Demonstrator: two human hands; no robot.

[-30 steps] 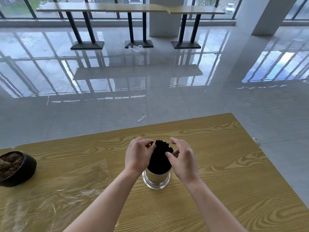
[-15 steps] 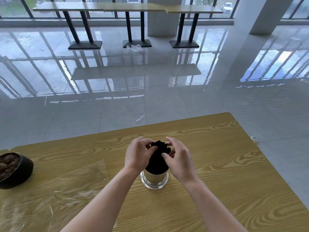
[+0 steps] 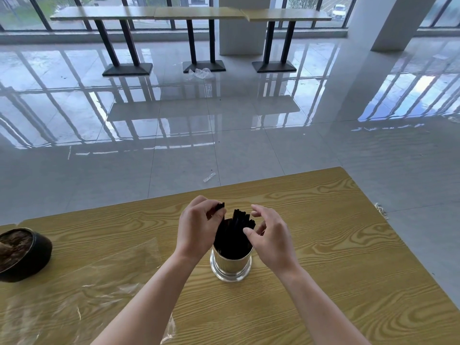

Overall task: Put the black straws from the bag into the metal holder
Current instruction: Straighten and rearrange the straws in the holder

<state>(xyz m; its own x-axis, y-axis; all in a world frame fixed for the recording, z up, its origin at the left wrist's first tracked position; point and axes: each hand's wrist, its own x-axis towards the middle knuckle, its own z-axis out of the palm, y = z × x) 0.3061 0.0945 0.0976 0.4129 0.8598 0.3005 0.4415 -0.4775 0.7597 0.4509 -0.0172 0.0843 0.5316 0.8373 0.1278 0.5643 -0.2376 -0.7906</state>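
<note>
A shiny metal holder (image 3: 231,266) stands upright on the wooden table (image 3: 323,245), with a bunch of black straws (image 3: 234,235) standing in it and fanning apart at the top. My left hand (image 3: 196,230) is at the bunch's left side, its fingers closed on a few straw tips that lean left. My right hand (image 3: 271,235) curls around the right side, thumb touching the straws and fingers spread. The clear plastic bag (image 3: 82,292) lies flat and crumpled on the table to the left.
A black bowl (image 3: 22,255) with brown contents sits at the table's left edge. The table's far edge runs just beyond my hands, with glossy tiled floor behind. Bits of plastic litter lie on the floor.
The tight bunch of straws has loosened and spread at the top. My left hand has pulled a few tips leftward, and my right hand's fingers have come apart off the bunch.
</note>
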